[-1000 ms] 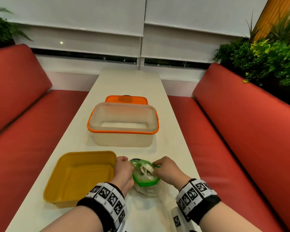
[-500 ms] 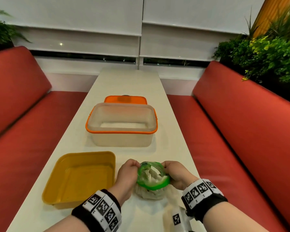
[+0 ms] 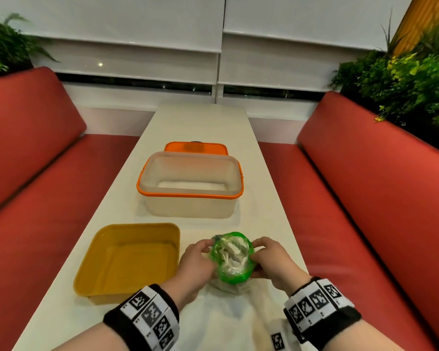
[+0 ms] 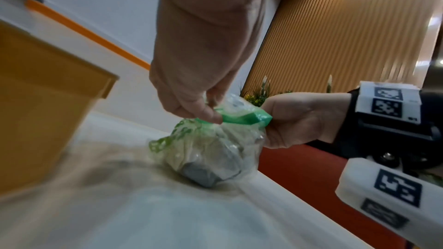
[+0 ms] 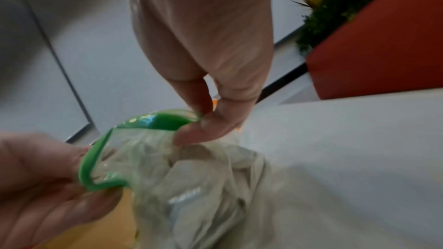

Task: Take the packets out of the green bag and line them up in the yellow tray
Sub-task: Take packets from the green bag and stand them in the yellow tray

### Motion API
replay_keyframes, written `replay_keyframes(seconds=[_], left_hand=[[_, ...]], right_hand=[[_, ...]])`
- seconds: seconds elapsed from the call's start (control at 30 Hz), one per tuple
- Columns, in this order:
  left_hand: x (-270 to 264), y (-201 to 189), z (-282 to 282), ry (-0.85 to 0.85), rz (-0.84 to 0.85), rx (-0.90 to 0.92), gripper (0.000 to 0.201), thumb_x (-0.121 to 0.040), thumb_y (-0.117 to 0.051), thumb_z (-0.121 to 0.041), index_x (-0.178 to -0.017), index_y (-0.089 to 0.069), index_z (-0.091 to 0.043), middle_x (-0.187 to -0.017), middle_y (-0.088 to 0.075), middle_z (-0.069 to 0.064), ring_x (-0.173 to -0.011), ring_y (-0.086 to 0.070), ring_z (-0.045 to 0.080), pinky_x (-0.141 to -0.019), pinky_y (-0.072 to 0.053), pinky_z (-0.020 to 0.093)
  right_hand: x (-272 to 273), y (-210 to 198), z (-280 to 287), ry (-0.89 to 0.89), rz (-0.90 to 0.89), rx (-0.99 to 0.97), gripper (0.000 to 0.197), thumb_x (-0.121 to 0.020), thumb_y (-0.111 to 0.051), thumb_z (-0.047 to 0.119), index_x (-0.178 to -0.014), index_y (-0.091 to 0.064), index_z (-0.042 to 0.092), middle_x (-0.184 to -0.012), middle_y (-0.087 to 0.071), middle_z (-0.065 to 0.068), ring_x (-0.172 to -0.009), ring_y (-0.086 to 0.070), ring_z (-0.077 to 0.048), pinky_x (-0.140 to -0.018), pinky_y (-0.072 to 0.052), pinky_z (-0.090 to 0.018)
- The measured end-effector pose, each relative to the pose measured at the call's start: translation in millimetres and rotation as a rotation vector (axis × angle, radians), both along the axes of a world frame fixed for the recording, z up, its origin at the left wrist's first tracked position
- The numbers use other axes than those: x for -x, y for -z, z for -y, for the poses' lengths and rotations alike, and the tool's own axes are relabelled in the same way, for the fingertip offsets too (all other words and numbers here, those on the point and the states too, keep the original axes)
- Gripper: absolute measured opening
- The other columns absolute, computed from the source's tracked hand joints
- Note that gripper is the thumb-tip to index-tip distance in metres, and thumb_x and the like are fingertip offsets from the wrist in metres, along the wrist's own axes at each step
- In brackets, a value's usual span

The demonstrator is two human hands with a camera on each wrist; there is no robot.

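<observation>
A clear bag with a green rim (image 3: pixel 235 278) stands on the white table just right of the yellow tray (image 3: pixel 137 226), which holds nothing. Pale crumpled packets (image 3: pixel 232 254) show through the bag's spread mouth. My left hand (image 3: pixel 208 248) pinches the rim's left side and my right hand (image 3: pixel 256 249) pinches its right side. In the left wrist view my left hand (image 4: pixel 212 115) nips the green rim (image 4: pixel 242 118) above the bulging bag. In the right wrist view my right hand (image 5: pixel 191 130) holds the green rim (image 5: pixel 165 120), with the packets (image 5: pixel 196 186) below.
A clear tub with an orange rim (image 3: pixel 188 196) stands behind the tray and bag, with an orange lid (image 3: pixel 195 147) behind it. Red bench seats (image 3: pixel 365 198) run along both sides of the narrow table (image 3: pixel 200 122). Plants stand at both back corners.
Both hands have stayed on the bag's rim and shifted slightly right. The green mouth has been pulled rounder and tipped up toward me.
</observation>
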State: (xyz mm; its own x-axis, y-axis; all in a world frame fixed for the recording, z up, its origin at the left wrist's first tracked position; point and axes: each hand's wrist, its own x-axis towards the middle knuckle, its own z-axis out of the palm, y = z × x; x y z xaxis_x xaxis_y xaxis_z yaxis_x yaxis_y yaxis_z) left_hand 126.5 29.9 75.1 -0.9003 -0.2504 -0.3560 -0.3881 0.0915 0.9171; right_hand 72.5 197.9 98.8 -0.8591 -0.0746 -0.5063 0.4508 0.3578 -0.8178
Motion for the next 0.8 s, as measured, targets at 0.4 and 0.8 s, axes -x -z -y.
replay_keyframes(seconds=[0.4,0.8], left_hand=[[-5.2,-3.9,4.6,-0.008,-0.11,0.105,0.053,-0.078,-0.046,0.017,-0.098,-0.063,-0.029,-0.119,-0.048,-0.003,-0.106,-0.05,0.015,-0.069,-0.043,0.013],[-11.4,-3.6,-3.3,0.146,-0.023,0.46,0.071,-0.076,-0.072,-0.018,-0.14,-0.039,-0.018,-0.137,-0.042,0.005,-0.127,-0.041,0.019,-0.103,-0.033,0.022]], right_hand=[[-7.2,21.7,2.3,-0.026,-0.162,0.08,0.033,-0.087,-0.033,-0.013,-0.074,-0.055,0.008,-0.067,-0.056,-0.012,-0.051,-0.056,-0.021,-0.052,-0.055,-0.035],[-7.7,39.0,-0.2,-0.135,-0.204,-0.064,0.04,-0.07,-0.06,-0.011,-0.104,-0.062,0.011,-0.097,-0.063,-0.008,-0.074,-0.064,-0.022,-0.069,-0.059,-0.034]])
